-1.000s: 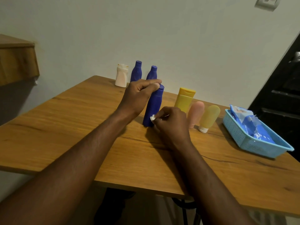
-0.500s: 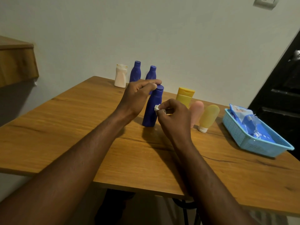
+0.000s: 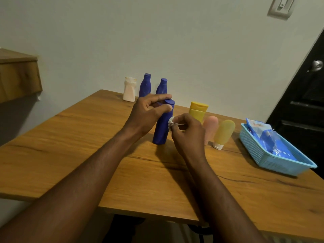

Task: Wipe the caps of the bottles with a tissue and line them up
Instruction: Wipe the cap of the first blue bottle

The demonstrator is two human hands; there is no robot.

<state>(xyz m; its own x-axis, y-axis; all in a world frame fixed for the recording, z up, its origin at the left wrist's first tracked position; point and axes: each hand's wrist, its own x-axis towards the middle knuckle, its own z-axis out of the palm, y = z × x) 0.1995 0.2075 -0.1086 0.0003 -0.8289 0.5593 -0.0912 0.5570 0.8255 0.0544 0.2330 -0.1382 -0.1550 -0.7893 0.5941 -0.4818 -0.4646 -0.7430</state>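
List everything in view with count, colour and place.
held bottle: 1, dark blue, table centre
rear bottles: 2, dark blue, by wall
white bottle: 1, white, left of those
yellow bottle: 1, yellow, right of centre
pink tube: 1, pink, beside yellow bottle
yellow tube: 1, yellow, right of pink
basket: 1, light blue, far right
tissue: 1, white, right hand
table: 1, wooden brown
left hand: grips held bottle
right hand: pinches tissue

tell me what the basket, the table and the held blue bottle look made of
Light blue basket: probably moulded plastic, from its uniform colour and fine lattice walls.
Table: wood or wood-look laminate, satin; grain streaks and dark crack-like lines show.
Held blue bottle: likely opaque plastic, smooth and matte, with no glare.
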